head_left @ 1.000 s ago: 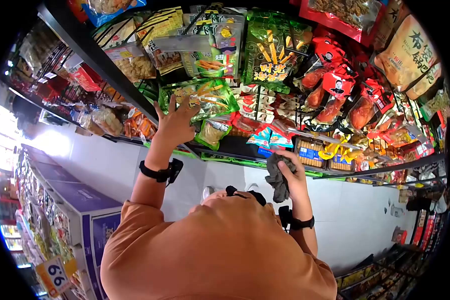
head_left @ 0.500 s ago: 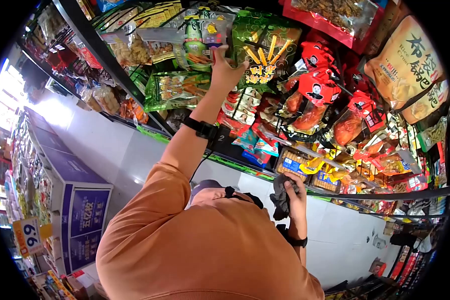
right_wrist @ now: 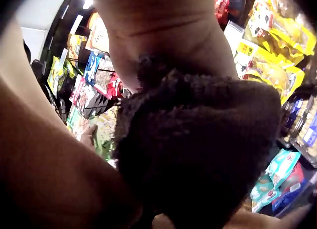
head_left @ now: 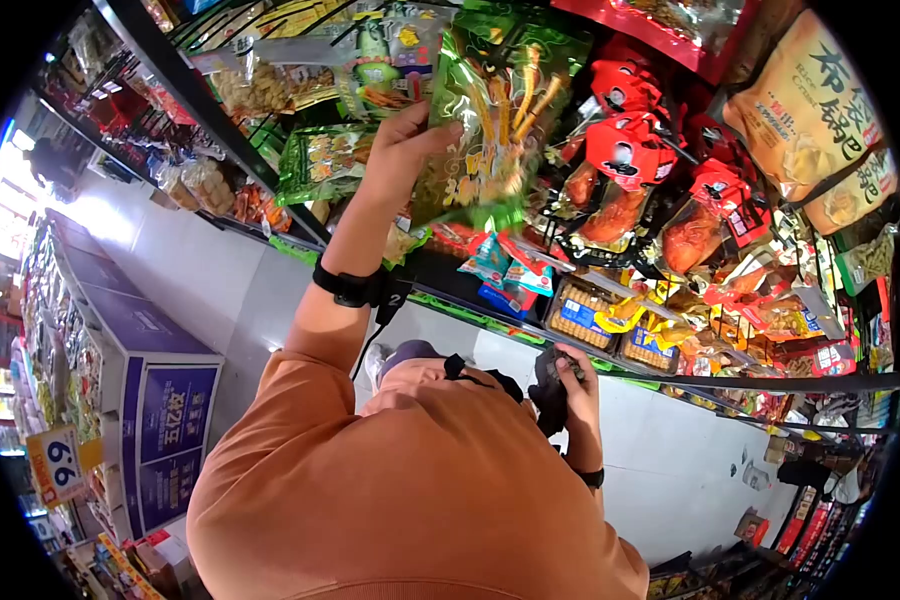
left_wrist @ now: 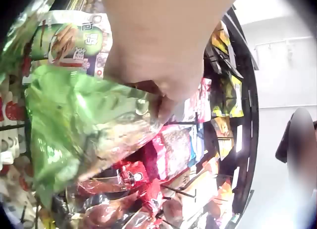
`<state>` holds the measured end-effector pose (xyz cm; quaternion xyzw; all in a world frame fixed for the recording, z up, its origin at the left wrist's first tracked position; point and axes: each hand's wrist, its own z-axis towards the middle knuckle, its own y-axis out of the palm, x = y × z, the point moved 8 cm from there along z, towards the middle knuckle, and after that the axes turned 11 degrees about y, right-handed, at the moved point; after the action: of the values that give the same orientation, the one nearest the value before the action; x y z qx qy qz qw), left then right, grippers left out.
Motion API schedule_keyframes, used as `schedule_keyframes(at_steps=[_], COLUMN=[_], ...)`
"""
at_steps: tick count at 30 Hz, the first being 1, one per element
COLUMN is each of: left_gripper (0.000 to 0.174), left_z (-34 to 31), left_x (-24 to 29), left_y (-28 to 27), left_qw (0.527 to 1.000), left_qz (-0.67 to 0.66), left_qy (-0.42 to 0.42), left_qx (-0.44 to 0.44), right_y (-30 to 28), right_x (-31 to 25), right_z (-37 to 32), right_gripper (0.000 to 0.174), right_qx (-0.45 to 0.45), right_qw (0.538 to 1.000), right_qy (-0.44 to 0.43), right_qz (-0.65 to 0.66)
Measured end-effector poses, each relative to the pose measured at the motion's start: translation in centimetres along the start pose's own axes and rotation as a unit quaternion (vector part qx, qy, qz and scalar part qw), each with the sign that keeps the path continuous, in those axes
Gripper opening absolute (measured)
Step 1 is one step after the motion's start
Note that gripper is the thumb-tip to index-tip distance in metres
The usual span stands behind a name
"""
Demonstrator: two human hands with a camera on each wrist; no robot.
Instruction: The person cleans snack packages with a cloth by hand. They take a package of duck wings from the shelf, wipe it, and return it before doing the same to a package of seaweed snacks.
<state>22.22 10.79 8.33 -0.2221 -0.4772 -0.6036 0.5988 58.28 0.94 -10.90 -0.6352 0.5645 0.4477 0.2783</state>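
The left hand (head_left: 400, 155) grips the left edge of a large green snack bag (head_left: 490, 120), which hangs tilted in front of the rack. In the left wrist view the hand (left_wrist: 156, 56) has its thumb and fingers on the edge of the crinkled green bag (left_wrist: 84, 125). A dark grey cloth (head_left: 548, 392) is bunched in the right hand (head_left: 578, 385), low beside the shelf edge. The cloth (right_wrist: 198, 145) fills the middle of the right wrist view and hides most of the fingers.
Red-topped packs of meat (head_left: 625, 150) hang to the right of the green bag. Another green bag (head_left: 320, 165) lies to its left. Trays of biscuits (head_left: 578, 315) sit at the shelf's front edge. A purple display stand (head_left: 170, 430) is across the aisle at left.
The left hand has moved from the lower green bag to the large one, first reaching its edge and then gripping it; that bag is now tilted. The right hand still holds the cloth.
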Motion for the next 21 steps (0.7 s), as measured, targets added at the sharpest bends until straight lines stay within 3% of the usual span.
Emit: schedule_keyframes(at_steps=[4, 7, 10, 15, 19, 21], left_gripper=[0.035, 0.042, 0.053, 0.065, 0.057, 0.066], left_z=[-2.3, -4.5, -6.2, -9.0, -11.6, -12.3], left_x=[3.0, 4.0, 4.2, 3.3, 2.3, 3.0], left_y=[-0.7, -1.4, -1.3, -2.3, -1.8, -1.7], left_qw=[0.996, 0.998, 0.994, 0.989, 0.953, 0.942], left_qz=[-0.078, -0.043, -0.099, -0.122, -0.221, -0.252], left_qy=[-0.046, -0.007, -0.037, -0.082, -0.174, -0.170], left_qx=[0.005, 0.039, 0.001, -0.022, -0.108, -0.139], right_y=[1.8, 3.6, 4.9, 9.9, 16.6, 20.9], right_x=[-1.3, -4.4, -7.9, -15.5, -19.8, -20.7], right_z=[1.3, 1.7, 1.2, -2.6, -4.0, -5.2], right_gripper=[0.022, 0.023, 0.026, 0.042, 0.046, 0.047], right_qx=[-0.009, 0.008, 0.061, 0.120, 0.181, 0.186], right_qw=[0.997, 0.992, 0.985, 0.938, 0.876, 0.827], right_qy=[-0.030, -0.079, -0.157, -0.319, -0.443, -0.513], right_qz=[-0.065, -0.099, -0.029, 0.058, -0.065, -0.138])
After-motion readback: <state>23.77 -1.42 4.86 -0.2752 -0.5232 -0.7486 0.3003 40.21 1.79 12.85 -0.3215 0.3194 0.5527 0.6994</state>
